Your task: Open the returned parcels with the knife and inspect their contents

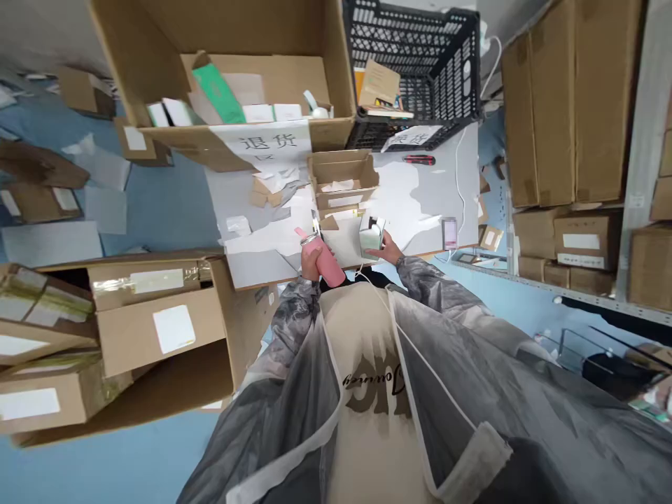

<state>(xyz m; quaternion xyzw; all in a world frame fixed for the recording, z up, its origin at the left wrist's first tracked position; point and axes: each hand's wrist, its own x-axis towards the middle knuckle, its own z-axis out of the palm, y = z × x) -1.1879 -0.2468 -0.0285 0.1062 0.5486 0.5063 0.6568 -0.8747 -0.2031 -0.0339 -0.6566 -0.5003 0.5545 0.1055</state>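
Note:
A pink tumbler [332, 267] with a metal rim and a pink strap at its top is tilted in my left hand [311, 263], whose fingers wrap round its side. My right hand [389, 249] grips a small white box [370, 238] from its right side. The box's upper end shows a dark opening, and what is inside cannot be made out. Both things are above the near edge of the white table [430, 189], close to my body. Just beyond them stands an open small cardboard box [344, 179] with white paper in it.
A large carton [336, 70] and a black plastic crate [420, 140] stand at the back. A red utility knife [419, 160] and a phone [449, 234] lie on the right. Packed boxes [160, 334] fill the left; shelved cartons [580, 241] line the right.

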